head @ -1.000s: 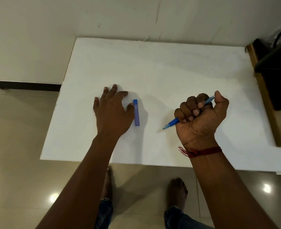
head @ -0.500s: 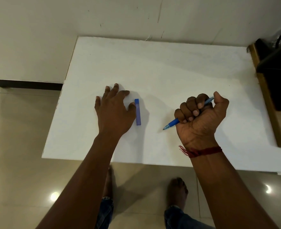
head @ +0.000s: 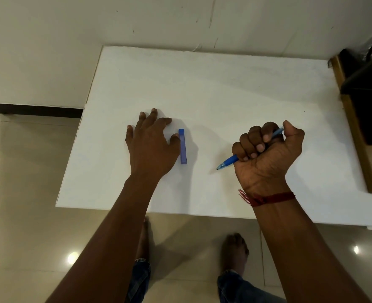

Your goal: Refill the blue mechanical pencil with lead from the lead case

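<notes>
The blue mechanical pencil [head: 230, 161] is clenched in my right hand [head: 268, 156], fist closed around its barrel. Its tip points down-left toward the white table [head: 224, 88] and its rear end pokes out beside my thumb. The slim blue lead case [head: 182, 147] lies flat on the table, lengthwise away from me. My left hand [head: 151, 145] rests palm-down just left of the case, fingers spread, the thumb tip touching or nearly touching the case's left side.
A dark chair and a wooden desk edge [head: 353, 119] stand at the right. The table's left edge drops off to a tiled floor [head: 23, 193]. My bare feet show below the table's near edge.
Both hands hold almost the same pose. The view has shifted a little; my left thumb stays by the lead case.
</notes>
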